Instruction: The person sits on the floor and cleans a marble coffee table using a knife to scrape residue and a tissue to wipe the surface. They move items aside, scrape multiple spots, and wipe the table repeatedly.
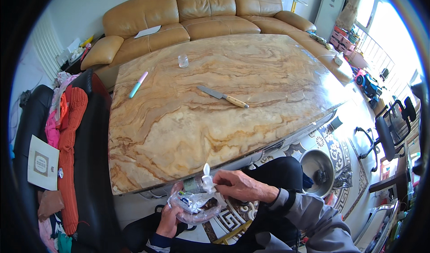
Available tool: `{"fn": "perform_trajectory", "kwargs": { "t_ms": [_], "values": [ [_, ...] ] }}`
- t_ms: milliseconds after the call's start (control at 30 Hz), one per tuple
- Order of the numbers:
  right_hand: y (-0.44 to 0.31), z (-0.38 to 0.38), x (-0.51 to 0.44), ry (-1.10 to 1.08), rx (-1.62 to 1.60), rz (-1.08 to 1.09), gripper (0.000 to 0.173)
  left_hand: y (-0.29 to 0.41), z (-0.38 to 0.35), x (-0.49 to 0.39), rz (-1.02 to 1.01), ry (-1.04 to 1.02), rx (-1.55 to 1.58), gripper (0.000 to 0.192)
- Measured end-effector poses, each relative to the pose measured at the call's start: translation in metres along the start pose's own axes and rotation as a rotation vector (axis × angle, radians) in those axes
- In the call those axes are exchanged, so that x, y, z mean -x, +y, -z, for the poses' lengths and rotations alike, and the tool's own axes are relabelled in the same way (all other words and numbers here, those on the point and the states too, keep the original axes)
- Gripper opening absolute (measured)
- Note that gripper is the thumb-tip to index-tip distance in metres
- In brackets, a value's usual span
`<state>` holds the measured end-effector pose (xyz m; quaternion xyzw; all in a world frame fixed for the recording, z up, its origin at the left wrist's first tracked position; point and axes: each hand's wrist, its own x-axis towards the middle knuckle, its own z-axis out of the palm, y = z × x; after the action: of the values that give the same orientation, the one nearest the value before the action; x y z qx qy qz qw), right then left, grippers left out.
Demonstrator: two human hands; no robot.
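Note:
My left hand grips the near left side of a clear plastic bag that looks rounded like a bowl. Inside it lies a printed plastic packet, open at one end, with dark brown pieces showing. My right hand is above the bag's right side, its fingertips pinched on thin whitish material. Right beside those fingertips is a white plastic piece with an upright oval end; whether it is a cap or a spoon, I cannot tell. Behind the packet is a greenish transparent container, partly hidden.
On the marble-patterned table ahead lie a kitchen knife with a wooden handle, a pink-and-turquoise stick-shaped object and a clear glass. A metal basin stands on the floor at right. Clothes cover a black chair at left.

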<state>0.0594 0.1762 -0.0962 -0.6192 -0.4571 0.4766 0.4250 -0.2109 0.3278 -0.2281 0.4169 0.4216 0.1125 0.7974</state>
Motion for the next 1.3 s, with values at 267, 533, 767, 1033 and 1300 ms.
{"fn": "perform_trajectory", "kwargs": {
  "t_ms": [267, 533, 767, 1033, 1300],
  "values": [
    [0.012, 0.035, 0.009, 0.217, -0.019, -0.100, 0.020, 0.000, -0.001, -0.004, 0.003, -0.011, -0.019, 0.046],
    [-0.002, 0.046, 0.012, 0.266, -0.228, -0.071, 0.014, 0.001, -0.005, -0.004, 0.030, -0.028, 0.014, 0.050],
    [0.006, 0.003, -0.004, 0.101, 0.294, 0.142, 0.016, 0.008, -0.011, -0.001, -0.046, -0.076, 0.023, 0.052],
    [0.021, -0.025, -0.006, 0.069, 0.560, 0.360, 0.015, 0.017, -0.019, 0.007, 0.025, -0.006, -0.016, 0.044],
    [0.053, -0.077, -0.025, -0.138, 1.096, 0.529, 0.010, 0.013, -0.015, 0.006, -0.043, -0.094, -0.026, 0.053]
  ]
}}
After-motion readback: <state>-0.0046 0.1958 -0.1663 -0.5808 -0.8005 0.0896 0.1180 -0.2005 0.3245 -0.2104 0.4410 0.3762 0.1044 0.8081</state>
